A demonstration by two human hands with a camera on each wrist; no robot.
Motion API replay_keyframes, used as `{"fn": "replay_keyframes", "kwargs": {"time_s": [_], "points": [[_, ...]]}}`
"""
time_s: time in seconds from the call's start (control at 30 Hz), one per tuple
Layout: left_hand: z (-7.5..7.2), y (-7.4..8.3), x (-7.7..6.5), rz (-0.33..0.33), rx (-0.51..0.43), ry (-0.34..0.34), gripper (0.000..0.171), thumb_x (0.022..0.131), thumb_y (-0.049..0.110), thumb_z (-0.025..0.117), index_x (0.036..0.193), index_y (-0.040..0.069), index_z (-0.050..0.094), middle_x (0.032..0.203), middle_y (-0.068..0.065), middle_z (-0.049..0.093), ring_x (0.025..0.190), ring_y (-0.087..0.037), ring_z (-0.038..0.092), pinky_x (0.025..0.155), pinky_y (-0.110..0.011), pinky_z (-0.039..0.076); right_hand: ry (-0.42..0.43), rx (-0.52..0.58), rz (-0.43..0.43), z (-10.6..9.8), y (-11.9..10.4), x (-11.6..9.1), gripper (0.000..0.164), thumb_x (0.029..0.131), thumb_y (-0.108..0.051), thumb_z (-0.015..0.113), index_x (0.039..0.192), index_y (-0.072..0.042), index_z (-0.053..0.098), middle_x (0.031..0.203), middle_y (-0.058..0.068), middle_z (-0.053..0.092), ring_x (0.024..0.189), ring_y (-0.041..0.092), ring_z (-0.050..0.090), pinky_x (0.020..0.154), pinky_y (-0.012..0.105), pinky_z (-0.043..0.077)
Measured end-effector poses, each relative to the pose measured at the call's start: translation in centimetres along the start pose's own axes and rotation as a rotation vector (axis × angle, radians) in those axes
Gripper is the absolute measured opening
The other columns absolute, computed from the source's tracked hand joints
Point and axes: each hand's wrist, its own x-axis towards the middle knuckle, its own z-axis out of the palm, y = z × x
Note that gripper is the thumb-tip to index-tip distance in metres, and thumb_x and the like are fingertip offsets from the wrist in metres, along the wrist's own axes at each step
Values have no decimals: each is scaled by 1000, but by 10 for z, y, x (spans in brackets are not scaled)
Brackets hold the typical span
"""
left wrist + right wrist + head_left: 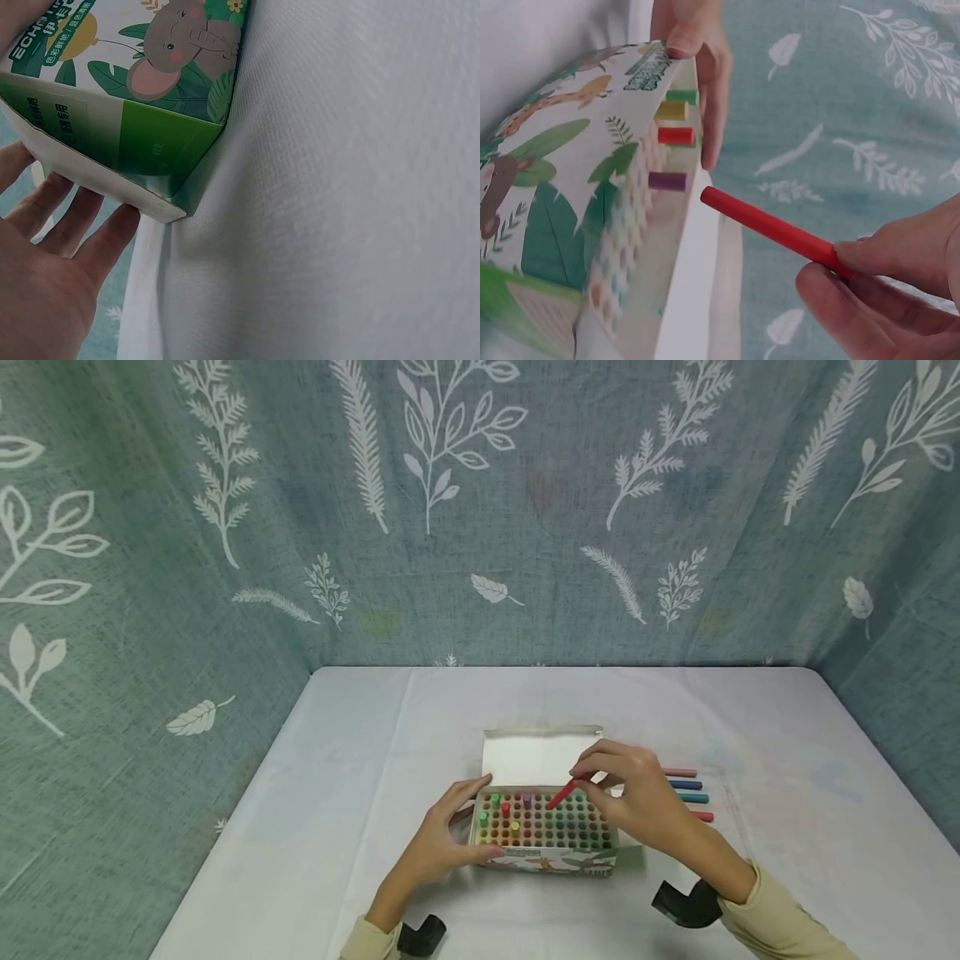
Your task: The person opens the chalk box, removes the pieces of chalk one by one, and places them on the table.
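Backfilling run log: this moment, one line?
right hand: pinches red stick over box | left hand: holds box | box: lid open, some sticks standing inside | loose sticks: on table

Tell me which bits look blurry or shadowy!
Head view: the box casts a soft shadow on the white table; right wrist: its holes look smeary, while the red stick looks crisper; left wrist: the printed elephant looks clear, with shadow beside the box.

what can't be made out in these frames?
Head: left-hand ends of the four loose sticks, hidden by the right hand.
Head: print on the box front, too small to read.
Left wrist: rest of the box, cut off by the top edge.
Right wrist: red stick's held end, covered by fingers; holes, blurred.
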Motion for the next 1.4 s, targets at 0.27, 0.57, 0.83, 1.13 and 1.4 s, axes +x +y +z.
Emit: {"fn": "replay_keyframes", "kwargs": {"time_s": [0.27,0.57,0.83,1.13,1.4], "points": [[1,-1,-1,-5,-8,5,84,68,23,76,138,14,31,132,-8,35,124,-22,30,97,-41,35,51,-6,12,-20,-1,-9,21,70,8,68,84,-9,66,89,-1,59,75,7,59,57,16,51],[3,-1,-1,4,4,7,84,68,22,77,138,14,31,133,-8,35,124,-24,30,97,-44,35,97,-42,96,-44,-1,-23,21,71,1,70,86,-14,67,90,-4,61,76,3,59,59,18,52],[4,-2,1,-2,7,11,84,67,25,77,138,16,31,132,-5,36,124,-21,31,97,-42,36,148,26,171,-65,1,-34,24,69,6,69,86,-11,68,87,0,62,71,11,61,60,21,53],[3,-2,0,-16,5,14,84,68,24,76,138,16,31,133,-7,35,124,-19,30,97,-45,35,171,-22,296,-81,6,-49,22,72,2,69,89,-11,67,90,1,62,80,8,58,63,19,52],[3,-1,0,-24,10,13,84,68,24,76,138,16,31,133,-8,35,125,-20,30,97,-45,35,190,74,384,-99,12,-66,22,74,3,67,94,-4,66,93,8,61,79,15,61,65,26,53]]}}
